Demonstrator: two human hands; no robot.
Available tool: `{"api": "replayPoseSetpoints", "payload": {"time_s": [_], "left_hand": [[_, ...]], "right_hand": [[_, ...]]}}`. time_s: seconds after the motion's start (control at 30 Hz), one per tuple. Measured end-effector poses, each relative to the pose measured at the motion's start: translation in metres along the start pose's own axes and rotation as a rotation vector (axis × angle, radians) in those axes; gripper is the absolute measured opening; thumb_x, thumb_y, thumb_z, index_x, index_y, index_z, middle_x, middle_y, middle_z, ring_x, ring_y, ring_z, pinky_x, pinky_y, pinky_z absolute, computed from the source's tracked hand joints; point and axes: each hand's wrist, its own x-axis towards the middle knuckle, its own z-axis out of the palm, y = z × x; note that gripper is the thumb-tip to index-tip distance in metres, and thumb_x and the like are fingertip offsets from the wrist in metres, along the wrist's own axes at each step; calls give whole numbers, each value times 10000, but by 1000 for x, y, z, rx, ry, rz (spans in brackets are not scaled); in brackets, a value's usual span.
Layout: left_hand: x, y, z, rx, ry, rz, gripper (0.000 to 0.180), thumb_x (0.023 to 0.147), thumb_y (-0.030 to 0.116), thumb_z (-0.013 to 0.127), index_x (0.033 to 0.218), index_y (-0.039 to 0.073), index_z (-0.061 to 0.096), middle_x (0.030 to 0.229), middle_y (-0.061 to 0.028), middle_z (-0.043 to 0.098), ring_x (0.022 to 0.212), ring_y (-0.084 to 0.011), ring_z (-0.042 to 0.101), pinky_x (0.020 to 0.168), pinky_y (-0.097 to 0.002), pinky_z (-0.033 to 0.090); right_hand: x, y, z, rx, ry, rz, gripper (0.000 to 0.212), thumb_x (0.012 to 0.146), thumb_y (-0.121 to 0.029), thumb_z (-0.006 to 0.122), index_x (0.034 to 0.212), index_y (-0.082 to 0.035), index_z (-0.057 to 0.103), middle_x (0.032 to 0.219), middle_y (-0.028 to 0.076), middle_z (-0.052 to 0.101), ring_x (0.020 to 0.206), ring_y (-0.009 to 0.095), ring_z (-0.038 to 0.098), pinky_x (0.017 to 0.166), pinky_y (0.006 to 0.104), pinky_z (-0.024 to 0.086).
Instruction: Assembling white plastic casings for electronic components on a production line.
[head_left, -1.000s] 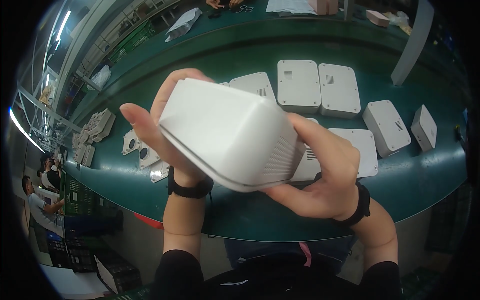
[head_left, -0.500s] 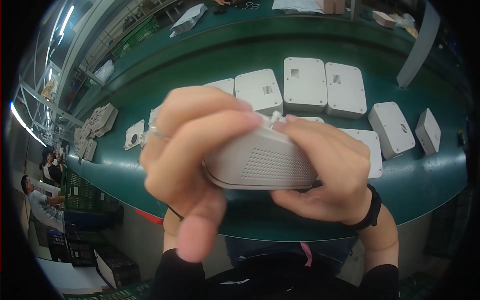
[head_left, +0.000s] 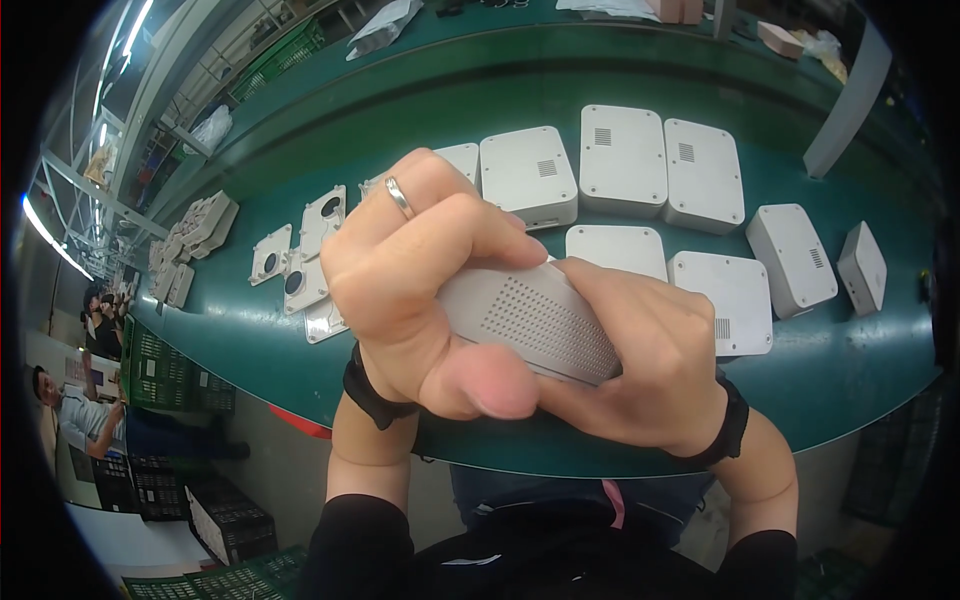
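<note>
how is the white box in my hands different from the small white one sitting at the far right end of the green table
The held box is lifted off the table, gripped between the left hand and right hand, while the small end box rests alone on the green table. The held box shows a wide grid of small holes; the end box shows only a plain face. The held box looks far larger, being close to the camera. Both are white with rounded corners.

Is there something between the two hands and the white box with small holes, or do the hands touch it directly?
Nothing visible stands between them. The left hand and the right hand both grip the white perforated box directly, above the green table.
</note>
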Motion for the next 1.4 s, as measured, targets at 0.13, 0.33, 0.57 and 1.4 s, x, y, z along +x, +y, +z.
{"api": "replayPoseSetpoints", "payload": {"time_s": [0.13, 0.33, 0.57, 1.4], "left_hand": [[10, 3, -6, 78, -56, -203, 1067, 719, 911, 89, 610, -32, 575, 637, -101, 509, 602, -174, 464, 579, -269, 379], [13, -27, -31, -127, 110, -137, 811, 852, 727, 362, 663, -17, 624, 643, -70, 528, 608, -155, 491, 584, -255, 358], [12, -22, -30, -150, 149, -92, 591, 856, 550, 570, 669, -7, 633, 639, -54, 523, 626, -141, 507, 600, -246, 361], [2, 14, -7, -7, 47, -139, 634, 865, 603, 538, 675, 1, 588, 690, -75, 521, 674, -156, 431, 654, -273, 371]], "right_hand": [[4, 2, 6, 28, 83, -64, 556, 632, -185, 794, 1085, 60, 584, 915, 207, 668, 768, 308, 682, 655, 332, 560], [4, 2, 2, 139, 84, -5, 579, 638, -161, 840, 1134, 31, 610, 984, 196, 685, 856, 306, 700, 698, 305, 556], [2, 0, -8, 90, 57, -54, 569, 634, -158, 832, 1122, 32, 610, 992, 204, 685, 868, 303, 702, 701, 290, 556], [6, 3, -9, 51, 87, -75, 474, 546, -177, 846, 895, -6, 576, 773, 156, 602, 625, 298, 616, 540, 302, 477]]}}
